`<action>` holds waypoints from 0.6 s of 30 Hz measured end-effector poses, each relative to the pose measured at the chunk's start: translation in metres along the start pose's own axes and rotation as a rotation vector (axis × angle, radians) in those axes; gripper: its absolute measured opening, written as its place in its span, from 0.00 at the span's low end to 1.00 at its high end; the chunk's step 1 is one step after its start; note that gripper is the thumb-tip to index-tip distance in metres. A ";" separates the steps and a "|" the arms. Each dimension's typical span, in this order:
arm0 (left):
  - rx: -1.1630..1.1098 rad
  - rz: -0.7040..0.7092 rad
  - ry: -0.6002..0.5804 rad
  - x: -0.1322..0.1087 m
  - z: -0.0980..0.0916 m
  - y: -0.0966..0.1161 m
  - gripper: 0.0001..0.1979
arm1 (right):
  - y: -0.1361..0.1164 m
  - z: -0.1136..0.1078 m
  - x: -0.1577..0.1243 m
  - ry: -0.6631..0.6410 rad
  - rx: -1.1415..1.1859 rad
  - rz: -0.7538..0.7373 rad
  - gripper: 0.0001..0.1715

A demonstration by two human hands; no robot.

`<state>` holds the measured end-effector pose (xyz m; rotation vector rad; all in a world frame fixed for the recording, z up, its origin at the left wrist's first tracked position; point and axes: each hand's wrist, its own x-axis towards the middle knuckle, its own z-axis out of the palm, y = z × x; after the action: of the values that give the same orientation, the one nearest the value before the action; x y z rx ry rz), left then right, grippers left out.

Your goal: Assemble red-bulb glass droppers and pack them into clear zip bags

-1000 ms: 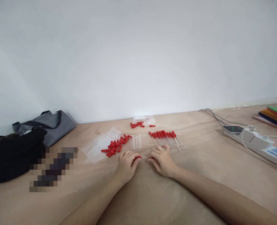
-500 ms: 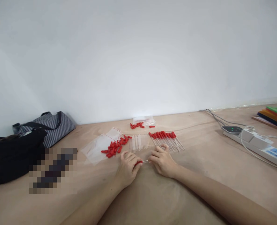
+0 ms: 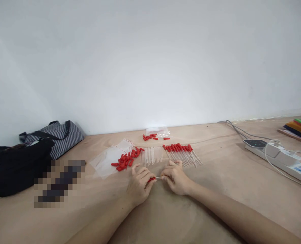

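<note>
Between thumb and fingers, my left hand point(image 3: 140, 183) pinches a red rubber dropper bulb point(image 3: 151, 179). My right hand point(image 3: 175, 177) grips a thin clear dropper tube point(image 3: 158, 178), whose left end meets the bulb; how deep it sits I cannot tell. Beyond my hands lies a row of loose clear tubes point(image 3: 150, 156). To its right rest several droppers with red bulbs point(image 3: 178, 148), side by side with their tubes toward me. Left of the row, a pile of loose red bulbs point(image 3: 126, 160) lies partly on clear plastic bags point(image 3: 106, 159).
Farther back are more red bulbs point(image 3: 148, 137) beside another plastic bag point(image 3: 157, 130). A striped bag point(image 3: 63, 135) and a black bag point(image 3: 20, 169) stand at left, near a blurred-out dark object point(image 3: 61, 184). At right are a power strip point(image 3: 280, 159) with cables and coloured folders point(image 3: 299, 130).
My right hand has shifted slightly along the tube toward the bulb, and less of the tube shows between my hands. The whole view has moved a little.
</note>
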<state>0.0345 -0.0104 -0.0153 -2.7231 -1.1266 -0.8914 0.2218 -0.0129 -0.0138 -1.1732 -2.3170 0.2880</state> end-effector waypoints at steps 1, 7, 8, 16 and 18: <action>-0.001 0.000 0.002 0.000 0.000 0.000 0.08 | -0.001 0.000 0.000 -0.016 0.006 0.014 0.12; -0.021 0.004 -0.007 0.001 -0.001 0.001 0.08 | -0.001 0.000 0.002 -0.071 0.048 0.085 0.13; -0.021 0.003 -0.008 0.002 -0.001 0.001 0.08 | -0.001 0.001 0.002 -0.077 0.055 0.095 0.13; -0.003 -0.031 -0.019 0.006 -0.001 -0.004 0.07 | 0.005 -0.005 0.005 -0.074 0.022 0.064 0.14; -0.002 -0.058 -0.033 0.006 -0.001 -0.005 0.07 | 0.007 -0.008 0.004 -0.052 -0.033 0.001 0.11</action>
<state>0.0344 -0.0035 -0.0122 -2.7294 -1.2176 -0.8580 0.2289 -0.0062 -0.0082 -1.1963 -2.3743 0.2850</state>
